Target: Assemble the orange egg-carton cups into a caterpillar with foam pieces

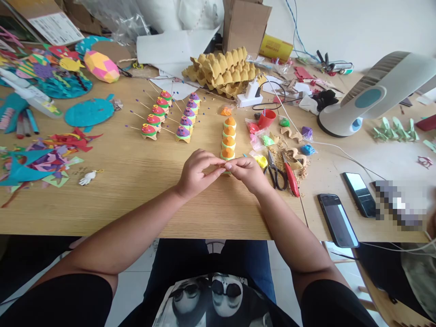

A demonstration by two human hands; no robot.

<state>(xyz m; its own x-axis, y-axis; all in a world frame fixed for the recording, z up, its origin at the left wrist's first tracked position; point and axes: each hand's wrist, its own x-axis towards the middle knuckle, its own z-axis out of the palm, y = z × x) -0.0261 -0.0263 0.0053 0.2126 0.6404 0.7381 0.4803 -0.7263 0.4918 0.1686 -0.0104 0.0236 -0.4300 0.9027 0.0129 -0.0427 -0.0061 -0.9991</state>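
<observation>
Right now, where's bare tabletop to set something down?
Bare tabletop lies between the white charm and left hand; a narrow strip separates the purple row from the orange row. Beside the right hand, scissors and the red cutter crowd it.

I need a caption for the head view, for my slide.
Left hand and right hand meet at the near end of an orange-topped row; scissors nearby.

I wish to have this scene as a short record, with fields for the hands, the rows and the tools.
Left hand: thumb and fingertips pinched, close to the right hand
Right hand: also pinched
Held piece: too small to tell
Nearest row: orange-topped row, near end partly hidden by the hands
Other rows: red-topped row and purple-topped row
Tools: scissors, red-handled tool
Behind: egg cartons
</observation>
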